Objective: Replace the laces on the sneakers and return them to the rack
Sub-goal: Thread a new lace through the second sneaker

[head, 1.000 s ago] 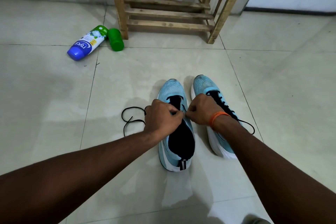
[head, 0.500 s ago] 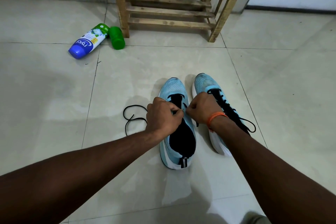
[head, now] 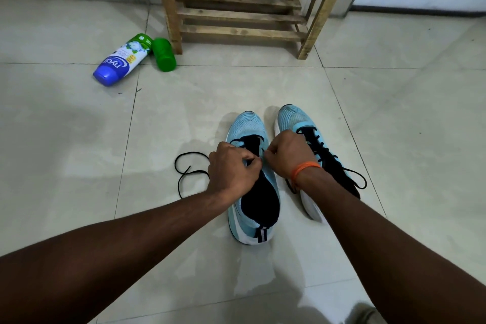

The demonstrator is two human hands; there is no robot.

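Two light-blue sneakers stand side by side on the tiled floor. The left sneaker has a black tongue and a black lace only at its lowest eyelets. Over its middle, my left hand and my right hand have curled fingers that pinch the black lace at the eyelets. The lace's loose end loops on the floor to the left. The right sneaker is fully laced in black, and my right wrist with an orange band partly hides it.
A wooden shoe rack stands against the wall behind the sneakers. To its left a white bottle with a blue cap and a green container lie on the floor.
Both hands have stayed on the left sneaker's eyelets with small finger movements. The view has shifted slightly.
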